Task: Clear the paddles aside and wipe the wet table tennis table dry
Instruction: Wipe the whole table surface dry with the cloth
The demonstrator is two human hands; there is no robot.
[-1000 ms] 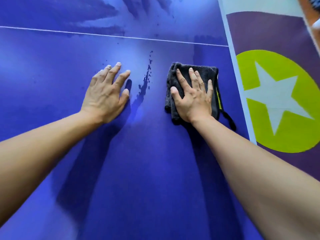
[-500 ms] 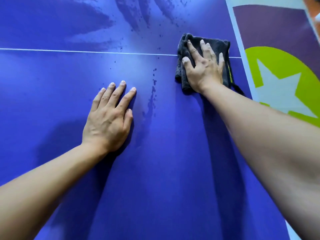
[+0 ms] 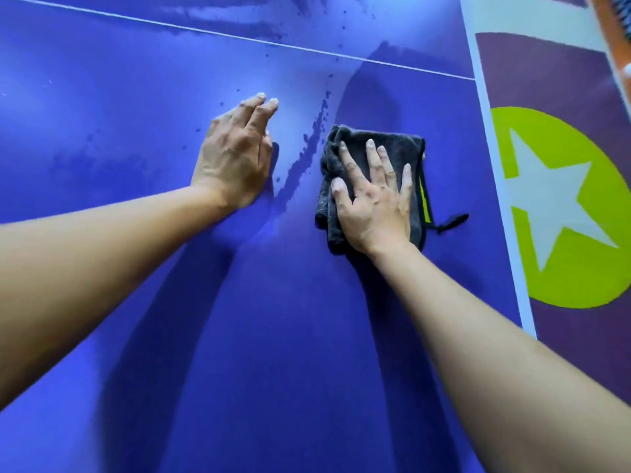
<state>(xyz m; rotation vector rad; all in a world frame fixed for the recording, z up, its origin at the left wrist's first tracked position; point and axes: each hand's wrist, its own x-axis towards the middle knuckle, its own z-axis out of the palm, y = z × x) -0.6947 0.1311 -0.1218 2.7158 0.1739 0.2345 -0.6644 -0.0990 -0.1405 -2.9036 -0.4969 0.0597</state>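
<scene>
**Step in hand:** We are judging this to be the wiping step. No paddles are showing, so we are taking the clearing as done or out of sight.

**Table** (image 3: 273, 336): Blue top, with a white line (image 3: 205, 28) crossing its far part and a white stripe (image 3: 495, 172) running along its right edge.

**Cloth** (image 3: 406, 148): Dark grey and folded, lying flat on the table near the right edge, on the near side of the white line. A small loop (image 3: 450, 221) is trailing toward that edge.

**Right hand** (image 3: 372, 199): We are pressing it flat on the cloth, with the fingers straight and spread and nothing curled round the fabric.

**Left hand** (image 3: 235, 158): We are resting it flat on the bare table, left of the cloth. The fingers are straight and close together, holding nothing, and we are judging it to be bracing our lean.

**Water:** A streak of drops (image 3: 307, 145) is lying between the two hands, running up toward the white line. More smears (image 3: 239, 13) are showing beyond the line, toward the far edge.

**Floor** (image 3: 560, 80): Purple, with a green disc and a pale star, lying past the right edge.

**Next move:** We are judging that the cloth needs sliding left across the streak under flat, even pressure, then reaching past the line to the far smears. The left hand is sitting just beside the streak and may need lifting clear.
</scene>
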